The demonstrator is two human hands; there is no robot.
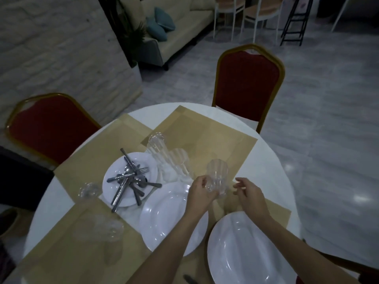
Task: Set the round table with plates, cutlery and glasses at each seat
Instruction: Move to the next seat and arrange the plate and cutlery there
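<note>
One clear ribbed glass [217, 177] is being held upright above the table, just past the far rim of the middle plate [170, 220]; the left hand [202, 191] is gripping it low down, fingers wrapped around its base. The right hand [249, 194] is hovering just beside the glass, fingers loosely curled and apart, holding nothing. Two more ribbed glasses are standing behind it on the far placemat [207, 138]: one [178, 162] near the middle, the other [156, 147] further back at the mat's left edge. Another glass [89, 190] is sitting left of the smaller plate [114, 181], and a blurred one [111, 232] is resting on the near-left placemat [67, 247].

The smaller plate is carrying a loose heap of cutlery [130, 179], forks and spoons crossing each other, some handles hanging over the rim. A large white plate [242, 257] is lying nearest the person, under the right forearm, on the right-hand placemat [279, 212]. All of it is sitting on the round white table [272, 160]. Two red chairs with gold frames are standing at the table, one at the far side [249, 83] and one at the left [47, 128]. Beyond them, a cream sofa [180, 27] with teal cushions is showing against the wall.
</note>
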